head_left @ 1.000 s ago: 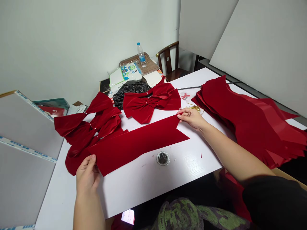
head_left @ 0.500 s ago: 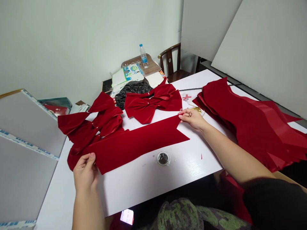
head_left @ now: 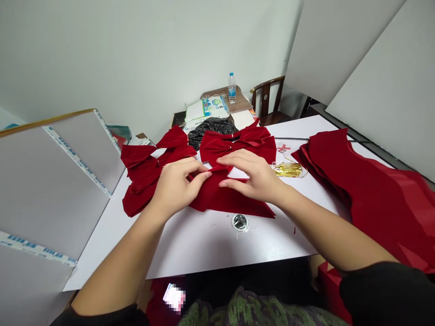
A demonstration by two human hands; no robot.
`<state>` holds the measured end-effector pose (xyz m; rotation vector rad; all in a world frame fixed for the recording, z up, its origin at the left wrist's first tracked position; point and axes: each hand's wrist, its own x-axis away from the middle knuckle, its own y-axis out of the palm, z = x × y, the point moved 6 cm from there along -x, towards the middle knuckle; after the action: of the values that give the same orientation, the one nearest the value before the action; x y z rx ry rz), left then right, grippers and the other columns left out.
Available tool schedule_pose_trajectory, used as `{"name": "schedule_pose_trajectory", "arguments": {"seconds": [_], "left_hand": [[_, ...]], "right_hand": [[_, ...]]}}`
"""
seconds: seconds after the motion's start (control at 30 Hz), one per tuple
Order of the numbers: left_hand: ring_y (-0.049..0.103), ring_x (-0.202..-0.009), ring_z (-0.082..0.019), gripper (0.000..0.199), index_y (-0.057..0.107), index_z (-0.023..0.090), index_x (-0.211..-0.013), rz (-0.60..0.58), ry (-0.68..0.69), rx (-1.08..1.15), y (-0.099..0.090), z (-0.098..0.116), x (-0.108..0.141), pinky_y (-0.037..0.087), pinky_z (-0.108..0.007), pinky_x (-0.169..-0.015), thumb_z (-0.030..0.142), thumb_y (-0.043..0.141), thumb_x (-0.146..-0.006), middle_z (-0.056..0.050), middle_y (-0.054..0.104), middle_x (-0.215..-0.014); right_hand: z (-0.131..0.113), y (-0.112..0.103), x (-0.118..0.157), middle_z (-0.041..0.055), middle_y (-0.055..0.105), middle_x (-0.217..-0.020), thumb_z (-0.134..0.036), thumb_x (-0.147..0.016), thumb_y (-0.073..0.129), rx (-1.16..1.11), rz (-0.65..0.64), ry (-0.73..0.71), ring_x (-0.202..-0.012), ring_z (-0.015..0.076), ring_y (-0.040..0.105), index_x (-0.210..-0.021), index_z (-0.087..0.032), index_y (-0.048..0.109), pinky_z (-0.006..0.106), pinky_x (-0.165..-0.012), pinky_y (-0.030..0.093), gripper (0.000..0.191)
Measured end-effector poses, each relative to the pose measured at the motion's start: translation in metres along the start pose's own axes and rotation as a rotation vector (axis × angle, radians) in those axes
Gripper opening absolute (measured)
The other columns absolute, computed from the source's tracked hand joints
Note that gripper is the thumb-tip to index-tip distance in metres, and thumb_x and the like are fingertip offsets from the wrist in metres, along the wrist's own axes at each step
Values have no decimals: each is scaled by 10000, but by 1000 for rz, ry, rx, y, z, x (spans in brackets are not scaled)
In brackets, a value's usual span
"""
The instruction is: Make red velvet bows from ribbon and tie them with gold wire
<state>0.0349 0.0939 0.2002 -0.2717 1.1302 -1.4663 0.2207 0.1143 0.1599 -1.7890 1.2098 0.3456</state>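
Note:
A red velvet ribbon strip point(head_left: 224, 197) lies folded on the white table, its pointed end towards the right. My left hand point(head_left: 176, 185) pinches the strip's upper edge between thumb and fingers. Just right of it, my right hand point(head_left: 256, 176) hovers at the strip with thumb and fingers spread apart; whether its fingertips touch the cloth I cannot tell. Beyond the hands lie finished red bows point(head_left: 244, 145), with more bows point(head_left: 144, 176) piled to the left. A small roll of clear tape point(head_left: 239, 222) sits in front of the strip.
A stack of red velvet strips point(head_left: 370, 181) covers the table's right side. Gold twist ties point(head_left: 288, 170) lie beside it. Behind are a black plastic bag point(head_left: 210, 129), a water bottle point(head_left: 231, 90) and a wooden chair point(head_left: 267, 102). White panels point(head_left: 57, 181) stand at left.
The strip, stretched flat between both hands before, is now folded. My hands have come together over its middle, and the right hand has let go of its end. The view has shifted left.

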Motion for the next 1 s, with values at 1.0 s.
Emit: {"name": "schedule_pose_trajectory", "arguments": {"seconds": [1.0], "left_hand": [[633,-655,-128,194,737,198,-854,91,433,-337,-30,54,13,414,-263,-607,310,664,-995,8,715,-730]], "right_hand": [[-42,-62,-23,45,751,-781,-312,-915,748,-99,29,82,-687,152,676,-782,-164,741,260,-606,510,200]]}}
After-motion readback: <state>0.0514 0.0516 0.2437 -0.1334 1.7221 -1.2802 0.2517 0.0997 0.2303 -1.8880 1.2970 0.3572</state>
